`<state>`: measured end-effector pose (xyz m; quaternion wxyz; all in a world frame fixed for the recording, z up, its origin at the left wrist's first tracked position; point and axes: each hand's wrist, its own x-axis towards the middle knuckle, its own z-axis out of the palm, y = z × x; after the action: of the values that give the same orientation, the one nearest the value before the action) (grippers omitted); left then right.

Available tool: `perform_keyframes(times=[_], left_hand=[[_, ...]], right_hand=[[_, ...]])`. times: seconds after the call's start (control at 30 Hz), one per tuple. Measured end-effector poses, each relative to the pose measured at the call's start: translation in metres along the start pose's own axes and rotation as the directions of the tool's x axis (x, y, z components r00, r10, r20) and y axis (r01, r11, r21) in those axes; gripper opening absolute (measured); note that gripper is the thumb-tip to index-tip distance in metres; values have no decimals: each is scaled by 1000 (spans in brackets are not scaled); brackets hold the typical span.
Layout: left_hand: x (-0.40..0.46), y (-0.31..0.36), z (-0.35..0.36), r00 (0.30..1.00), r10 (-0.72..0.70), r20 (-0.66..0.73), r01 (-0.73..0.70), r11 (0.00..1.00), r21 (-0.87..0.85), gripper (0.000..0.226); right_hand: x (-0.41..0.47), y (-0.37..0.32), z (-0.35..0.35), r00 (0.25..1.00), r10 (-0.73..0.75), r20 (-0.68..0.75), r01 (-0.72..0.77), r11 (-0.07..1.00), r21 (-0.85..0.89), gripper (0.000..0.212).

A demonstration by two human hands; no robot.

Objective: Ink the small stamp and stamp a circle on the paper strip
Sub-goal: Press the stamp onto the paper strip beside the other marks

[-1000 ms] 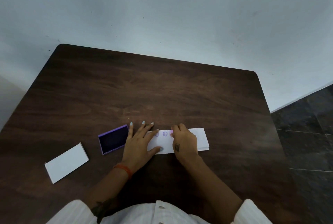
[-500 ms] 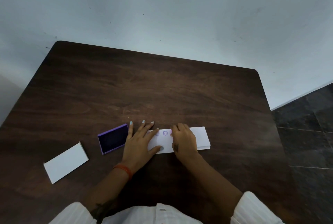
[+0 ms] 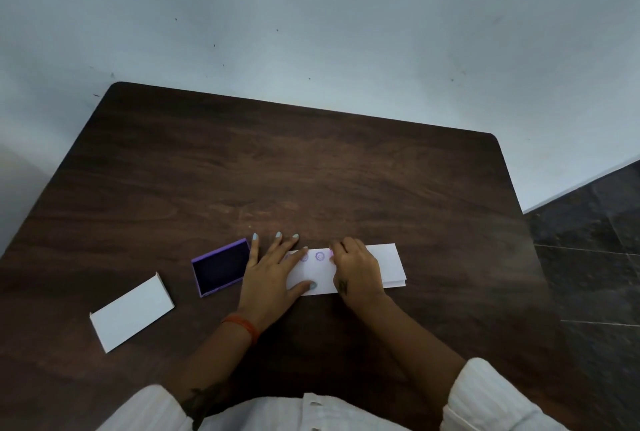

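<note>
A white paper strip (image 3: 382,262) lies on the dark wooden table (image 3: 311,181), near the front middle. Purple stamped circles (image 3: 320,256) show on it between my hands. My left hand (image 3: 273,274) lies flat with fingers spread, pinning the strip's left end. My right hand (image 3: 356,266) is closed around the small stamp (image 3: 331,252), of which only a pink-purple tip shows, and presses it down on the strip just right of the circles. An open purple ink pad (image 3: 221,271) sits left of my left hand.
A white box lid (image 3: 131,312) lies at the front left of the table. The table's right edge (image 3: 516,208) borders a dark tiled floor. A pale wall stands behind the far edge.
Hardly anything has moved. Both hands stay in place on the strip; only the camera has shifted slightly.
</note>
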<state>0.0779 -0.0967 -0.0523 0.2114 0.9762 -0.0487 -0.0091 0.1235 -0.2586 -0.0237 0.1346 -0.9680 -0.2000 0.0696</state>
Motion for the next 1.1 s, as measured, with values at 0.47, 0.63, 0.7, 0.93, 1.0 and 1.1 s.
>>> perform_keyframes(times=[0.47, 0.63, 0.7, 0.93, 1.0, 1.1], left_hand=[[-1, 9, -12, 997, -53, 60, 52, 999, 6, 70], [-19, 13, -31, 991, -112, -76, 92, 969, -229, 67], [-37, 11, -36, 979, -172, -111, 133, 947, -291, 66], [-95, 0, -22, 926, -353, -137, 293, 898, -329, 62], [-98, 0, -18, 908, -398, -128, 335, 876, -347, 61], [-94, 0, -15, 888, -441, -128, 372, 854, -364, 56]], right_hand=[[-40, 25, -65, 753, 437, 493, -205, -555, 806, 12], [-65, 19, -48, 738, 319, 595, -211, -728, 652, 14], [-72, 16, -39, 729, 287, 622, -224, -759, 612, 14], [-84, -1, -25, 710, 208, 673, -308, -767, 562, 22], [-84, -7, -24, 707, 192, 680, -344, -747, 569, 23], [-84, -15, -20, 700, 167, 695, -399, -716, 574, 19]])
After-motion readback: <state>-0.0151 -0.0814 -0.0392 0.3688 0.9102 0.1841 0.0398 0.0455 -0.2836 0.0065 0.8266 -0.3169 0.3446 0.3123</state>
